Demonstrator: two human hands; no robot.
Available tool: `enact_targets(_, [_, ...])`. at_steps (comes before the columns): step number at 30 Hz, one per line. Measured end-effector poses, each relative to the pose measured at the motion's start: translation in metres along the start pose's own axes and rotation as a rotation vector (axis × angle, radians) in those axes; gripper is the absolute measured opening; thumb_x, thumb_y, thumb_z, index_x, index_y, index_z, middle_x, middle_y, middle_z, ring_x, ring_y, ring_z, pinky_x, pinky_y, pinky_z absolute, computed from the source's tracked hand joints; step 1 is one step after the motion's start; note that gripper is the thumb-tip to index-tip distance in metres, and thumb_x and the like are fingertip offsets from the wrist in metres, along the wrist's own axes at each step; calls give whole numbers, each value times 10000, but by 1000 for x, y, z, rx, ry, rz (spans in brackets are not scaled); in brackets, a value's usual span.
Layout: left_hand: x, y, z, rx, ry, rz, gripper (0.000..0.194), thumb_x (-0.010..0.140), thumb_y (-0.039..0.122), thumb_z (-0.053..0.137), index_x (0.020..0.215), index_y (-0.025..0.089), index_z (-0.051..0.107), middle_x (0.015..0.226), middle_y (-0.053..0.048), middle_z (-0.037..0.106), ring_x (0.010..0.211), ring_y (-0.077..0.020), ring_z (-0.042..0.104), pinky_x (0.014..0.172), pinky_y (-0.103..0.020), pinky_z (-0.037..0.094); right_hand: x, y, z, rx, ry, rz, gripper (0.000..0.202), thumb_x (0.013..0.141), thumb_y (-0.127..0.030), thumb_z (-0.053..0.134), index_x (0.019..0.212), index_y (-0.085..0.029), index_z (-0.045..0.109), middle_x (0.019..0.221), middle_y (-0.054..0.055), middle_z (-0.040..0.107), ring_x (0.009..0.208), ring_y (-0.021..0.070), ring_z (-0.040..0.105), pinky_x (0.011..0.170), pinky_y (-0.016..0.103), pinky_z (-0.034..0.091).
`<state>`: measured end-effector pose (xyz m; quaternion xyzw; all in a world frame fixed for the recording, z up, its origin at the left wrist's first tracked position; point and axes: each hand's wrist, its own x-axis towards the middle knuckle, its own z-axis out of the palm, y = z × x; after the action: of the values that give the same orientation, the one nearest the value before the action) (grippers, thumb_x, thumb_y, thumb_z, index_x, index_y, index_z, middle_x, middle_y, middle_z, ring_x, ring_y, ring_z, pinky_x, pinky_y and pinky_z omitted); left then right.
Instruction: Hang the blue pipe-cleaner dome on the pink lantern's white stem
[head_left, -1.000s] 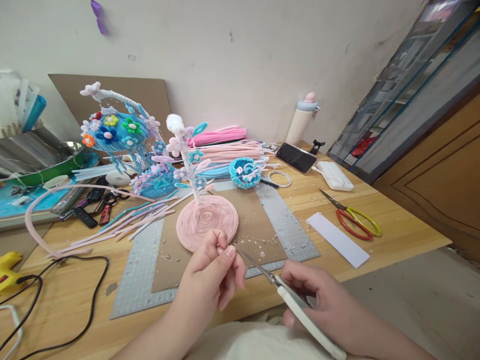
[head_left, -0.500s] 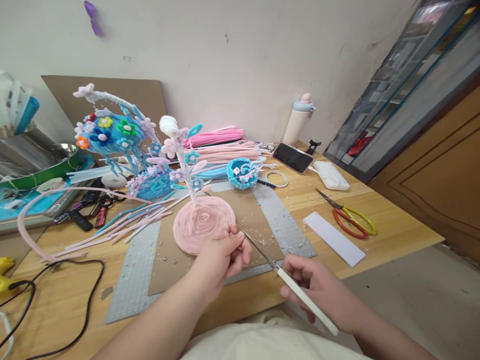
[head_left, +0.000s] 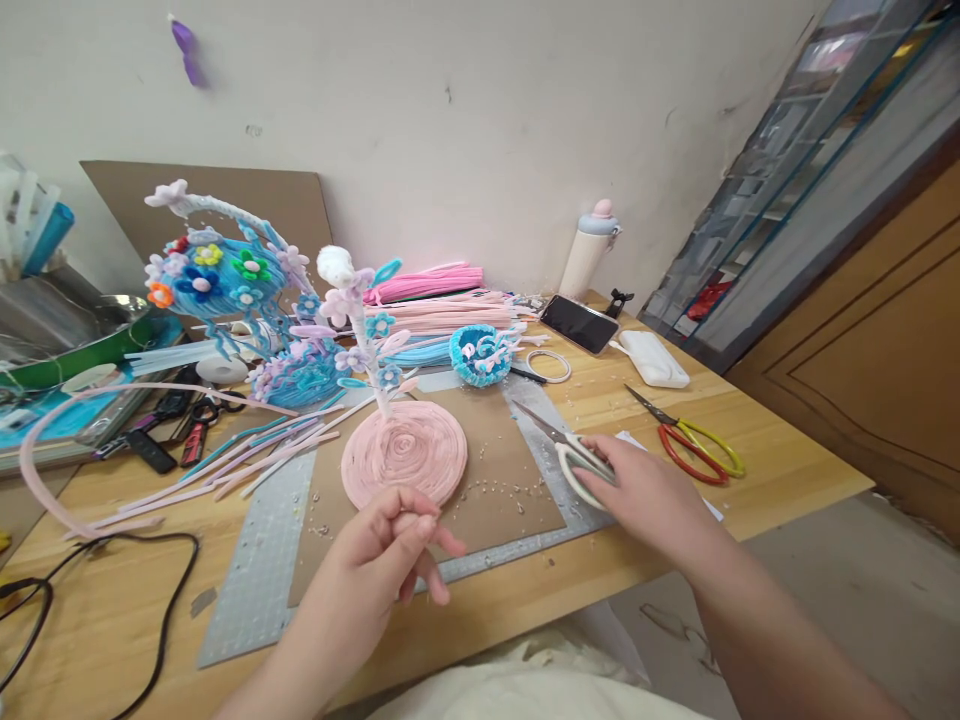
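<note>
Dial centred on the pink coiled disc (head_left: 405,455), 12 being the far side of the table (head_left: 795,470). The disc lies flat on the brown cardboard (head_left: 334,560), which is on the grey cutting mat (head_left: 244,600); a white stem with flowers (head_left: 367,345) rises from it toward 11 o'clock. Step in hand, as judged: managing the white-handled scissors (head_left: 556,434) at 3 o'clock, over the mat, one-handed. To do it well: blades closed and low, tips turned off the other hand, handles brought down flat before the grip loosens, and a course that clears the loose clippings (head_left: 506,490) at 4 o'clock and the red-and-yellow scissors (head_left: 694,450) farther out at 3. The pinch opposite should be light and steady, since anything that small would drop or crush easily. Fingers, right hand (head_left: 652,490): curled round the scissors' handles, blades pointing toward 10; whether the blades touch the mat, cannot tell. A white strip (head_left: 630,438) is partly covered by this hand. Fingers, left hand (head_left: 390,550), at 6 o'clock, in front of the disc: thumb and index tips together, the others loosely spread; any small piece between the tips is not clearly resolved.
</note>
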<state>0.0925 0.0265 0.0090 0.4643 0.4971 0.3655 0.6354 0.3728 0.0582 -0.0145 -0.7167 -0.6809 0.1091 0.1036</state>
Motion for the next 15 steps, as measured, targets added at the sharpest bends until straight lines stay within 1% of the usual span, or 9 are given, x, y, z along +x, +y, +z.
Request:
enact_targets(3, [-14, -6, -15, -32, 81, 11, 344, 738, 475, 687, 760, 171, 527, 668, -21, 692, 499, -94, 562, 512, -206, 369, 18, 4, 5, -103, 39, -66, 300, 876, -317, 479, 1091, -185, 642, 1060, 133, 687, 955, 288, 634, 736, 339, 422])
enact_targets(5, [-24, -10, -23, -89, 144, 5, 365, 702, 482, 725, 711, 171, 534, 617, -9, 670, 507, -90, 531, 537, -208, 385, 30, 5, 10, -121, 37, -97, 283, 876, -283, 479, 1059, -177, 667, 1065, 140, 683, 969, 282, 630, 782, 347, 433])
enact_targets(7, [-32, -13, -29, -182, 170, -33, 368, 700, 478, 730, 683, 172, 527, 588, 4, 644, 497, -82, 505, 528, -197, 368, 36, 0, 13, -120, 80, -116, 261, 864, -261, 496, 1013, -163, 687, 1079, 148, 673, 1018, 296, 605, 849, 378, 429])
enact_targets(9, [-37, -14, -33, -306, 159, -89, 350, 710, 460, 729, 696, 169, 534, 577, 20, 613, 472, -63, 465, 503, -181, 327, 33, -17, 12, -24, 195, -144, 254, 857, -259, 510, 1007, -156, 686, 1111, 151, 654, 1082, 309, 568, 917, 415, 407])
enact_targets(10, [-38, -14, -34, -362, 145, -114, 333, 716, 442, 730, 713, 166, 543, 584, 24, 602, 462, -52, 444, 492, -175, 303, 27, -30, 10, 72, 253, -167, 258, 859, -265, 511, 1026, -162, 678, 1128, 145, 645, 1101, 306, 556, 941, 427, 398])
enact_targets(11, [-38, -14, -35, -410, 127, -134, 313, 721, 418, 732, 733, 162, 552, 596, 26, 594, 453, -42, 424, 484, -172, 280, 18, -47, 8, 237, 270, -223, 257, 868, -285, 510, 1038, -178, 670, 1125, 128, 643, 1085, 280, 566, 935, 404, 413])
enact_targets(12, [-38, -14, -35, -447, 104, -148, 295, 727, 397, 731, 750, 158, 559, 606, 25, 587, 446, -34, 407, 478, -171, 260, 8, -65, 6, 424, 219, -266, 238, 878, -313, 514, 1016, -201, 672, 1100, 104, 653, 1037, 249, 589, 888, 365, 447])
enact_targets(14, [-37, -15, -34, -504, 48, -164, 275, 744, 374, 720, 754, 152, 558, 604, 23, 569, 438, -29, 389, 473, -176, 238, -15, -104, 6, 683, -80, -419, 215, 859, -352, 572, 995, -225, 681, 1008, 66, 678, 878, 196, 619, 785, 309, 485])
enact_targets(15, [-36, -16, -33, -530, 20, -164, 276, 752, 375, 711, 743, 147, 556, 585, 25, 549, 434, -28, 377, 469, -177, 230, -25, -122, 8, 772, -213, -490, 266, 825, -344, 630, 1065, -234, 665, 1006, 53, 682, 841, 178, 618, 758, 289, 490])
